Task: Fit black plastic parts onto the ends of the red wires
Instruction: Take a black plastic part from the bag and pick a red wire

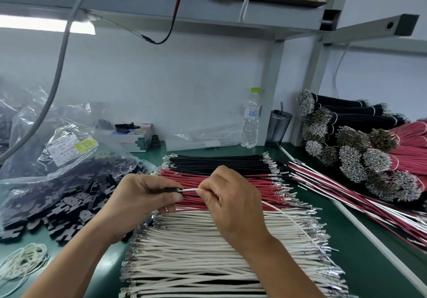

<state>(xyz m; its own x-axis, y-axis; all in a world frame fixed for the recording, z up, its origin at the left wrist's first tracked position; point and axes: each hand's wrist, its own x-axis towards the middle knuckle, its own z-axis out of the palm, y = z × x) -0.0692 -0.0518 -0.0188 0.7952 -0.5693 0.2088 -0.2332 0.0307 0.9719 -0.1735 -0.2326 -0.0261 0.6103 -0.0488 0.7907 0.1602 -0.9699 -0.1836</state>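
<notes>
A green matte tabletop (360,247) runs under a pale grey wall, with a grey metal shelf frame (277,83) and hanging cables overhead. Across the middle lie three flat layers of cut wire, each tipped with shiny metal terminals: black wires (217,162) farthest, red wires (261,189) between, white wires (208,251) nearest. Above the red layer the left hand (136,202) pinches a small black plastic part (172,189) between thumb and fingers, while the right hand (233,199) pinches a single white wire (188,189) near its end; the wire's metal tip meets the part, and its length trails off to the near right behind the right hand. On the left a heap of flat, notched black plastic parts (69,207) spills from a crinkled clear bag (57,150) with a printed label. A loose tangle of pale elastic bands (22,263) sits at the near left. At the far edge stand a clear water bottle (250,122) with a green cap, a dark tumbler (279,126) with a straw, and a small cardboard box (136,138). On the right, tied bundles of black and red wire (360,147) are stacked with bristling silver ends, beside long loose mixed wires (351,196).
</notes>
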